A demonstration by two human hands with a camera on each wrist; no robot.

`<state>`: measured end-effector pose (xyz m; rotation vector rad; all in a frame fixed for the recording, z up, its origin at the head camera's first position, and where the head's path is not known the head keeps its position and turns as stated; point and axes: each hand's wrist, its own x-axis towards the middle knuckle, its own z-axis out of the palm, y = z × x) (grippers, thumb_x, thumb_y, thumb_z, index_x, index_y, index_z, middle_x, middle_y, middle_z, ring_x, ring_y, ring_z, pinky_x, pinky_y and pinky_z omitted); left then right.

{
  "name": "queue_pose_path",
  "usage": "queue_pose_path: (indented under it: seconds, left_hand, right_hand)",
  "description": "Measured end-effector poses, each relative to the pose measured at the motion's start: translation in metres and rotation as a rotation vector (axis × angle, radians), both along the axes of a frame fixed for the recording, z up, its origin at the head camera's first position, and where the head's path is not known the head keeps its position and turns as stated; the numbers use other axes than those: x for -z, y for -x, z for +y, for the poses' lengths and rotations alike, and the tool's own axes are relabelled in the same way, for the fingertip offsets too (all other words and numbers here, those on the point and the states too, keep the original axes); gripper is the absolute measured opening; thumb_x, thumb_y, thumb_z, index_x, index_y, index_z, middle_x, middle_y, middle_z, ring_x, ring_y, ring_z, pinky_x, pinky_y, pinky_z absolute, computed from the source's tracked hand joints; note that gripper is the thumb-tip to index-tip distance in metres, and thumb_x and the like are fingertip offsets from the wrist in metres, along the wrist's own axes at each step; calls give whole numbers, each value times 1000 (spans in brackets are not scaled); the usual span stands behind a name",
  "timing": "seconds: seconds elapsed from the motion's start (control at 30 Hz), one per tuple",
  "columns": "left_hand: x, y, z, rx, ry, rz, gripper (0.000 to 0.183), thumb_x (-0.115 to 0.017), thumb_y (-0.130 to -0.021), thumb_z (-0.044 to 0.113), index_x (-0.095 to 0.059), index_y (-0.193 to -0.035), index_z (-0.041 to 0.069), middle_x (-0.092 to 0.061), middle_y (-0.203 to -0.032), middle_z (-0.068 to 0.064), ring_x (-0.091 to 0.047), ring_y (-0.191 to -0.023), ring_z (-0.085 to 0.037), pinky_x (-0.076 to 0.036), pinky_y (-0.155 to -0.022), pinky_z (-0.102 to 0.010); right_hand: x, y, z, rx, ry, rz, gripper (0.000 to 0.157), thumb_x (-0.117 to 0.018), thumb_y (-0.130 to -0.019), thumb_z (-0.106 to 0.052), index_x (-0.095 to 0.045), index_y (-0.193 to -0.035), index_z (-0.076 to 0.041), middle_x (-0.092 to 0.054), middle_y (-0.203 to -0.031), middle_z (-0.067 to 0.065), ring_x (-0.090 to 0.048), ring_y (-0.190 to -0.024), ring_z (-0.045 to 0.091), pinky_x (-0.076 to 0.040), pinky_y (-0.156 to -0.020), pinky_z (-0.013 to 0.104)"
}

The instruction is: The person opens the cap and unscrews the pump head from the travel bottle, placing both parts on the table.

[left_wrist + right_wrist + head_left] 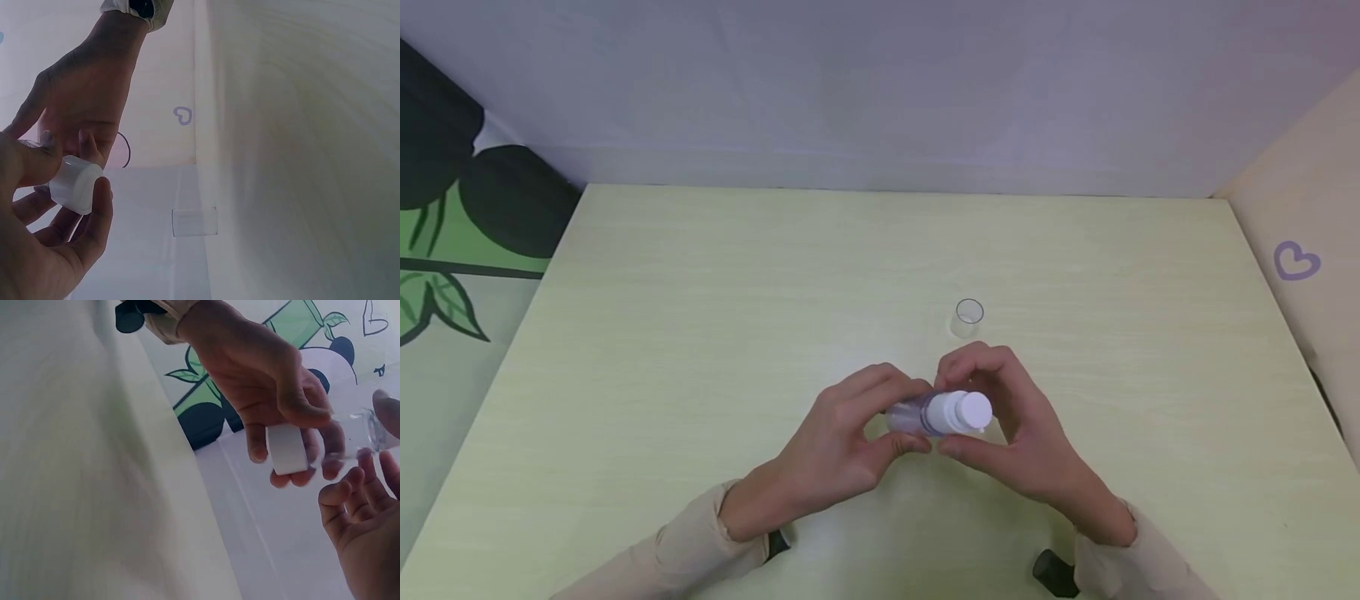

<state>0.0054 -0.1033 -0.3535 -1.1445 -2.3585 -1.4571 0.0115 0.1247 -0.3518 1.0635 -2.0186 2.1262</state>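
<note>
A small clear pump bottle [910,417] with a white pump head [973,411] is held between both hands, tilted with its head toward the right. My left hand [842,433] grips its body between thumb and fingers. The right hand [1015,425] curves round the upper part, thumb below and fingertips above. In the right wrist view the bottle's white base [287,450] shows in the left hand's fingers, while right fingertips [365,459] meet the clear upper end. A clear cylindrical cap [967,318] stands on the table beyond the right hand.
The pale wooden table [700,317] meets a plain light wall [880,92] at the back. A panel with green and black drawings [445,242] borders the left side. The right panel carries a purple heart [1297,262]. Dark devices sit at both wrists.
</note>
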Motion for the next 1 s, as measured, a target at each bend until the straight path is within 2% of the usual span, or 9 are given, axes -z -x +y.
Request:
queue_pose_path:
  seconds: [0.17,0.43,0.57,0.7,0.77,0.87,1.0]
  left_hand:
    - [1,0,1,14,-4,6,42,-90,-81,14,-70,-118,11,-70,-102,1,-65,-93,-10,-57,-83,-21]
    - [-1,-1,1,12,-5,6,45,-91,-79,13,-70,-119,11,-70,-102,1,-66,-93,-10,-57,-84,-21]
    - [-2,-1,0,13,-5,1,47,-91,-79,14,-70,-121,10,-71,-104,1,-67,-94,-10,-57,-84,-21]
    - [-2,-1,0,13,2,-5,45,-90,-80,14,-70,-120,11,-70,-103,2,-66,-94,-9,-57,-84,-22]
    - [-2,-1,0,13,5,-8,44,-90,-80,14,-70,-118,11,-70,-103,2,-66,-94,-9,-57,-84,-22]
    - [-2,-1,1,19,3,-15,43,-90,-81,14,-70,-118,11,-70,-102,2,-66,-94,-9,-57,-83,-22]
    - [-1,-1,1,29,2,-17,42,-89,-82,14,-69,-118,10,-70,-102,2,-65,-93,-9,-57,-83,-21]
  right_hand:
    - [4,1,-6,6,50,57,42,-79,-88,2,-48,-115,9,-56,-115,8,-53,-110,20,-49,-88,28]
    - [3,0,-3,-19,24,115,36,-72,-95,0,-55,-125,5,-55,-120,11,-52,-112,21,-50,-91,29]
    - [1,-1,-1,-37,-2,125,45,-66,-90,10,-56,-134,3,-54,-124,15,-52,-115,22,-52,-91,30]
    - [-2,-2,0,-36,-15,90,58,-68,-86,12,-47,-139,9,-55,-126,11,-56,-115,19,-51,-95,27]
    - [-2,-2,0,-21,2,62,58,-74,-86,8,-44,-136,13,-56,-127,8,-57,-114,18,-50,-98,26]
    - [-1,-2,-2,1,44,25,55,-80,-86,3,-42,-123,15,-55,-122,6,-56,-110,19,-50,-95,26]
    - [0,-2,-4,10,68,32,46,-79,-85,7,-42,-111,12,-53,-114,9,-54,-105,20,-50,-87,27]
